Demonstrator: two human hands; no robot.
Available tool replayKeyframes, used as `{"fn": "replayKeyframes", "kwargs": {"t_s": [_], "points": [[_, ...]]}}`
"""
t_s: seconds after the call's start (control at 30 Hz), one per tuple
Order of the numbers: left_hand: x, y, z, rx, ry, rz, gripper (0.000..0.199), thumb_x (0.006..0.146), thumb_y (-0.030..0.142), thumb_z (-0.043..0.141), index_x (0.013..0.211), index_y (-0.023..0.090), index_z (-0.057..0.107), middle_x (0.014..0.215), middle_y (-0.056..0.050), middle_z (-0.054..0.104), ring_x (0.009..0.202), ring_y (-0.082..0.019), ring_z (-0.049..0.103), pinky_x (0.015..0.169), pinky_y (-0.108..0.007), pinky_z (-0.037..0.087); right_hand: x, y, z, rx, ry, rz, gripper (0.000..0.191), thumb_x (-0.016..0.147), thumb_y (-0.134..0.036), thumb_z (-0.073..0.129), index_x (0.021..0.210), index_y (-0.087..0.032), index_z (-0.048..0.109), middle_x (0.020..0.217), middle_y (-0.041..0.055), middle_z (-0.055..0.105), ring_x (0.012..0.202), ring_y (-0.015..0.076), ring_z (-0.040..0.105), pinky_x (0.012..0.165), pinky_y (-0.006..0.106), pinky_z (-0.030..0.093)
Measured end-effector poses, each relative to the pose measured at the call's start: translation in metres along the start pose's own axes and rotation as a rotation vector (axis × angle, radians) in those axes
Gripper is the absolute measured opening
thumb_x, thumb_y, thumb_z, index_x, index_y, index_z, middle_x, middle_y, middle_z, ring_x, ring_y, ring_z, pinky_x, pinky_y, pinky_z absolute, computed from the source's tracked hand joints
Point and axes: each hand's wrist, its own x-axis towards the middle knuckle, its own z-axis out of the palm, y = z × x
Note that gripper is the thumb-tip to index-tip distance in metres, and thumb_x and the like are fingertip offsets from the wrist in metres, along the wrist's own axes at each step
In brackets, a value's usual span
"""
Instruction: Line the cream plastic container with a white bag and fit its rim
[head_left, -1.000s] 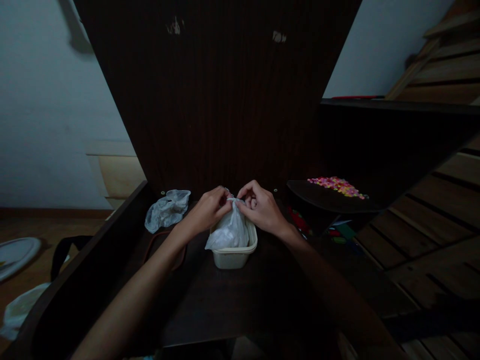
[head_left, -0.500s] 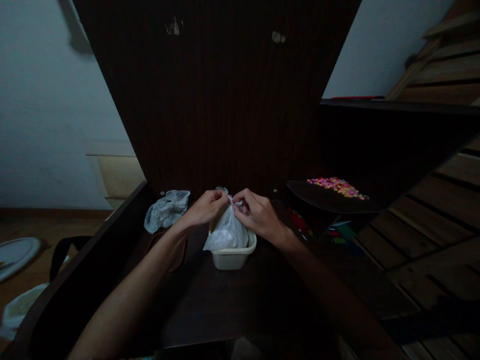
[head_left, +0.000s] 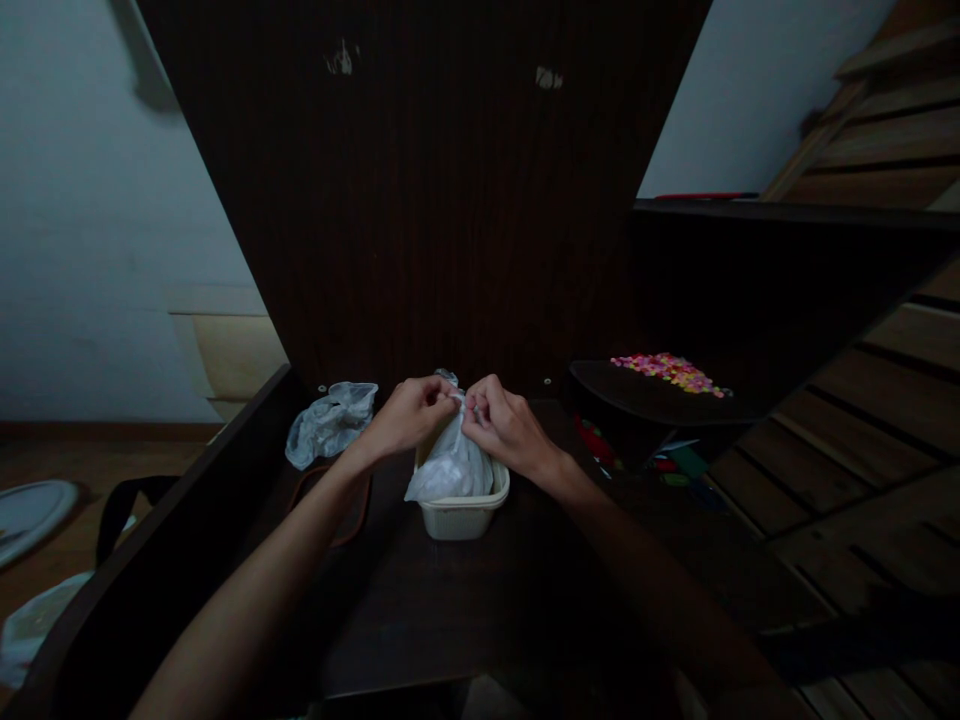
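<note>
Left hand (head_left: pixel 416 415) and right hand (head_left: pixel 510 425) pinch the neck of the white plastic bag (head_left: pixel 452 473), sitting in the cream tub (head_left: pixel 459 520) on the table (head_left: pixel 427 610). Risk: uneven pull could tear thin film; tub looks ungripped, so a tug could slide it.

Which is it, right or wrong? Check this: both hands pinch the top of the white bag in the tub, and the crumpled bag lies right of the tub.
One error: the crumpled bag lies left of the tub, not right, as the head view shows. The rest stands: the left hand and right hand pinch the top of the white bag in the tub.
</note>
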Motion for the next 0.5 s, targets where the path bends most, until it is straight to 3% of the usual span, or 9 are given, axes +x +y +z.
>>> {"fn": "replayKeyframes", "kwargs": {"t_s": [0.1, 0.2, 0.37, 0.5], "points": [[-0.005, 0.002, -0.002, 0.169, 0.054, 0.079, 0.024, 0.084, 0.034, 0.057, 0.086, 0.015, 0.071, 0.063, 0.003, 0.055, 0.059, -0.012, 0.045, 0.056, -0.023, 0.034, 0.0, -0.001, -0.004, 0.062, 0.004, 0.024, 0.025, 0.082, -0.013, 0.054, 0.085, -0.026, 0.033, 0.081, -0.0001, 0.054, 0.061, 0.0131, 0.05, 0.059, 0.028, 0.04], [-0.007, 0.001, -0.002, 0.203, 0.062, 0.112, 0.023, 0.084, 0.033, 0.057, 0.085, 0.014, 0.071, 0.064, 0.002, 0.056, 0.059, -0.012, 0.045, 0.055, -0.023, 0.033, 0.0, -0.001, -0.009, 0.135, -0.025, 0.034, 0.028, 0.078, -0.011, 0.055, 0.084, -0.026, 0.032, 0.079, -0.002, 0.053, 0.06, 0.0119, 0.049, 0.059, 0.027, 0.04], [-0.004, -0.001, 0.002, 0.146, 0.016, 0.021, 0.025, 0.082, 0.036, 0.055, 0.081, 0.015, 0.069, 0.064, 0.002, 0.056, 0.058, -0.013, 0.046, 0.055, -0.023, 0.034, 0.0, 0.001, -0.014, 0.228, -0.03, 0.082, 0.026, 0.077, -0.014, 0.059, 0.086, -0.025, 0.038, 0.08, -0.0025, 0.055, 0.057, 0.0108, 0.048, 0.054, 0.026, 0.039], [0.0, -0.001, 0.006, 0.078, 0.023, -0.022, 0.023, 0.081, 0.033, 0.053, 0.075, 0.015, 0.067, 0.068, 0.001, 0.062, 0.063, -0.014, 0.053, 0.06, -0.025, 0.039, 0.0, -0.003, -0.014, 0.135, -0.003, 0.033, 0.018, 0.084, -0.014, 0.058, 0.088, -0.024, 0.043, 0.081, -0.0011, 0.055, 0.058, 0.0116, 0.048, 0.058, 0.028, 0.04]]}}
